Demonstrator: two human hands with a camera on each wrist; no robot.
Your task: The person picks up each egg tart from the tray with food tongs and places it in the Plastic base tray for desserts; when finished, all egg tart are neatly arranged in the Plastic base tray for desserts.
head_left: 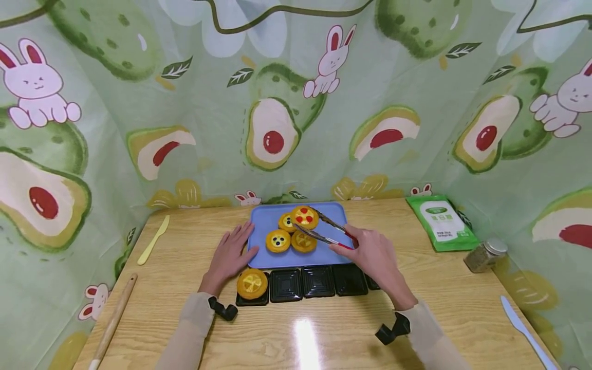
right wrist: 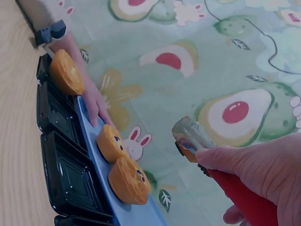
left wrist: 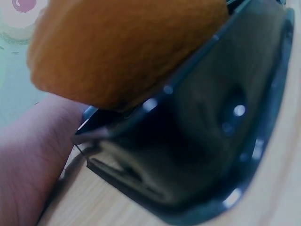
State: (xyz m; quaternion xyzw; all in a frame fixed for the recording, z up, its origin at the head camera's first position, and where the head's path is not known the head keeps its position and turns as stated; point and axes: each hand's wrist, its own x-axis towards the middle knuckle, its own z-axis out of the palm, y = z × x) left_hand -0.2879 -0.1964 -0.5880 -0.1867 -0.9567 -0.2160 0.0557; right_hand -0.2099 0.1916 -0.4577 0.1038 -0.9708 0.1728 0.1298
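My right hand [head_left: 370, 253] grips red-handled metal tongs [head_left: 326, 238]. The tongs' arms lie on either side of a tart topped with red pieces [head_left: 304, 217], which overlaps a blueberry-topped tart [head_left: 286, 222]. In the right wrist view, the tongs' metal end hides most of the tart there. Another blueberry tart [head_left: 278, 241] and one with yellowish topping [head_left: 303, 241] sit on the blue tray [head_left: 330, 255]. With fingers spread, my left hand [head_left: 233, 250] rests at the tray's left edge. Below that hand, a yellow-topped tart [head_left: 252, 284] sits on a small black square tray [left wrist: 188, 127].
Several more black square trays [head_left: 285, 285] line the blue tray's front edge. A yellow knife [head_left: 154, 239] and a wooden rolling pin [head_left: 113, 321] lie left. On the right are a green packet [head_left: 442, 223], a spice jar [head_left: 485, 255] and a blue knife [head_left: 527, 331]. A patterned curtain [head_left: 208, 103] hangs behind.
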